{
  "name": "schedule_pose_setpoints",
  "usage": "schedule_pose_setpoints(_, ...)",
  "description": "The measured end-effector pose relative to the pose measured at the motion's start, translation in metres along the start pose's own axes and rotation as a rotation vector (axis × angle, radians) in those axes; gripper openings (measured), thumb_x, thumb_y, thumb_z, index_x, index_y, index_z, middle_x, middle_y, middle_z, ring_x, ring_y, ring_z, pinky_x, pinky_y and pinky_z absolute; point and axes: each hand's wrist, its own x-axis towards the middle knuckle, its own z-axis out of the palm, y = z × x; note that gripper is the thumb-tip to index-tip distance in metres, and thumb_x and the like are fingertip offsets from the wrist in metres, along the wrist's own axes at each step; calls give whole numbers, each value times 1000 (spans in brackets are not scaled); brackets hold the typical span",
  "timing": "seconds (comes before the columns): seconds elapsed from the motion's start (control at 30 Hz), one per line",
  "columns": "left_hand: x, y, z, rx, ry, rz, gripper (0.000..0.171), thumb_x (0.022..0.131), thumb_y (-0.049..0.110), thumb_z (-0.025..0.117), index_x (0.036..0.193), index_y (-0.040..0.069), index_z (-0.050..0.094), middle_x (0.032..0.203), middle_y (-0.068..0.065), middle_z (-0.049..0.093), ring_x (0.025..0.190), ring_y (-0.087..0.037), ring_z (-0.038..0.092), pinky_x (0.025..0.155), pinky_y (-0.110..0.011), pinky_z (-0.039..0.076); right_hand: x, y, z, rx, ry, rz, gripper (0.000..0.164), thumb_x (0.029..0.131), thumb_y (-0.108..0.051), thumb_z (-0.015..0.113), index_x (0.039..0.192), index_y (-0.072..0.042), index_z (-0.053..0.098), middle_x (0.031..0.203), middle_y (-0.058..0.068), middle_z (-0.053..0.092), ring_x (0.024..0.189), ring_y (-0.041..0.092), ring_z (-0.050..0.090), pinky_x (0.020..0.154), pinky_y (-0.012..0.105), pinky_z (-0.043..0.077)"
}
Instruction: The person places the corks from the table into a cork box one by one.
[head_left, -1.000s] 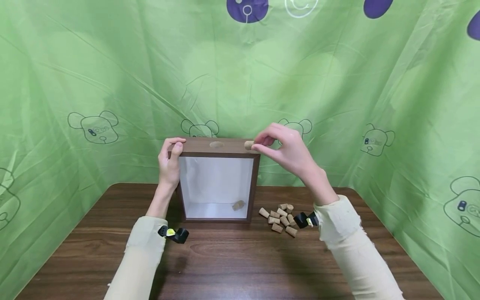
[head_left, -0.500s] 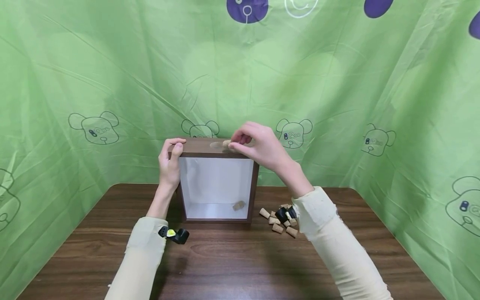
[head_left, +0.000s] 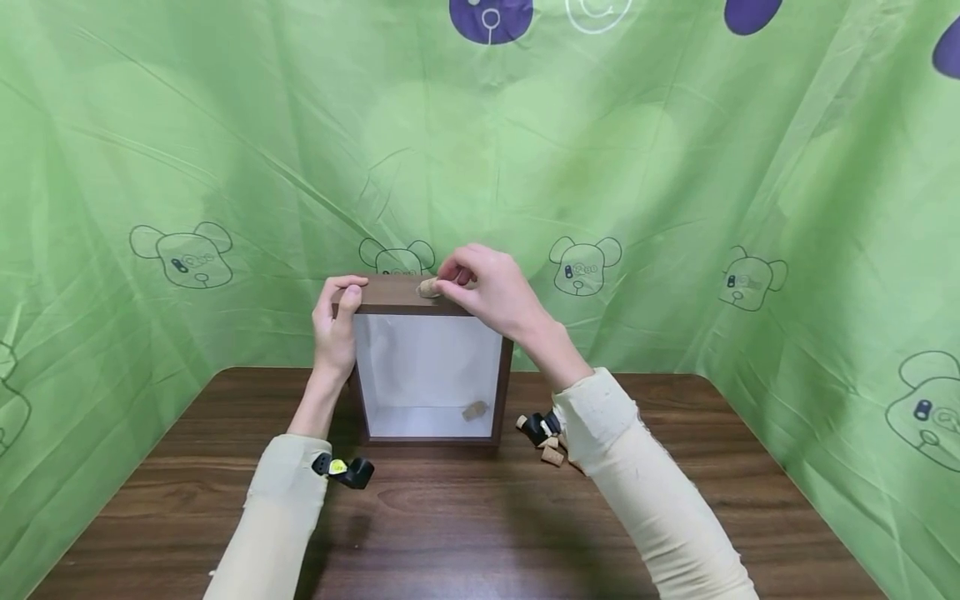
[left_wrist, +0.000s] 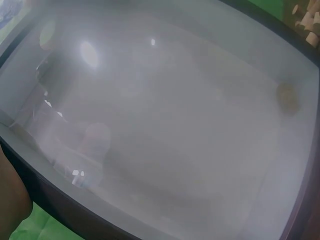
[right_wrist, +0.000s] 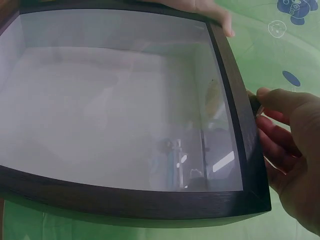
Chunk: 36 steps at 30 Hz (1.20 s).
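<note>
One wooden shadow box (head_left: 431, 293), two hands, one cork inside (head_left: 474, 410), one cork pinched (head_left: 428, 287).

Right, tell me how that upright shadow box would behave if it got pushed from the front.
The shadow box stands tall on a narrow bottom edge, so it would probably tip backward rather than slide. The left hand grips its top corner, which suggests it needs steadying. Its glazed front looks breakable, and with one cork inside it is likely light.

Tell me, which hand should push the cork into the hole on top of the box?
Probably the right hand: it already pinches the cork at the hole on top of the box. The left hand grips the box's top corner, steadying it.
</note>
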Motion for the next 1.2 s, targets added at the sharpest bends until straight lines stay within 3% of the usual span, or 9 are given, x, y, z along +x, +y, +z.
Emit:
schedule_pose_setpoints(0.23,0,0,0,0,1,6,38,94,29,54,114,-3,62,112,9,62,109,-12,51,98,-29,30,3,-2,1,-34,-24,47,13,91,-24,72,97,-12,70,96,0,68,84,10,64,79,27,53)
schedule_pose_setpoints(0.63,0,0,1,13,-1,-8,37,94,32,55,114,2,64,113,9,62,110,-13,51,97,-29,31,5,-10,2,-66,-34,120,12,91,-21,71,100,-13,70,103,1,67,91,13,65,83,26,52)
schedule_pose_setpoints(0.87,0,9,-2,23,6,-19,40,95,25,52,116,-7,60,110,12,61,108,-8,50,96,-27,30,1,-11,-3,-57,-35,108,14,92,-17,69,104,-10,70,106,1,68,94,14,64,86,24,51)
schedule_pose_setpoints(1.2,0,-2,0,2,2,5,34,95,29,54,113,3,64,114,9,62,112,-12,51,99,-29,30,-23,-6,-15,-48,26,93,11,92,-16,69,101,-10,70,102,2,68,93,15,64,87,28,53)
